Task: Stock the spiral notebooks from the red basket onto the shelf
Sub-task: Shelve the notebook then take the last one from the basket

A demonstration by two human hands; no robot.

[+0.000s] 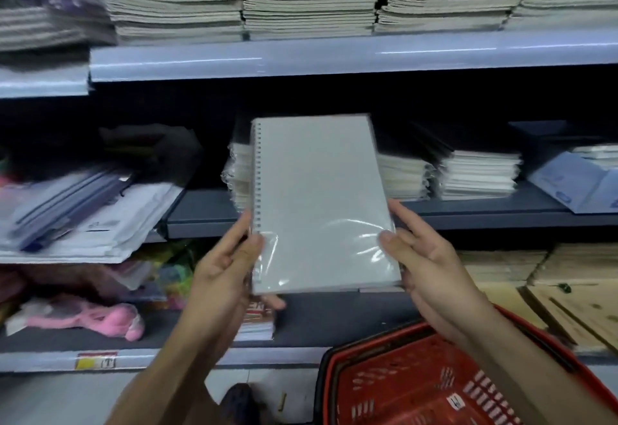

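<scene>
The spiral notebook [317, 200] is up in front of the middle shelf [468, 212], held between both hands and not yet set down, so this one is mid-stocking rather than stocked. The left hand [224, 267] grips its lower spiral edge at about 8 o'clock, thumb on the front cover and fingers curled behind; the right hand [424, 257] holds the lower right edge at about 4 o'clock, thumb pressed on the wrap. Directly behind it, at 12 o'clock from the hands, a stack of wrapped notebooks [237, 173] already sits on that shelf, which I judge to be the destination (more stacks lie to its right at 2 o'clock). The red basket [418, 384] is at 5 o'clock, low in view; the part that shows holds no notebooks, though the right forearm hides some of it, so I cannot tell how many remain. The notebook itself is pale grey with a plain cover, wire coil down its left side, sealed in clear glossy film that wrinkles and catches the light near the bottom; it tilts slightly, top leaning left.
</scene>
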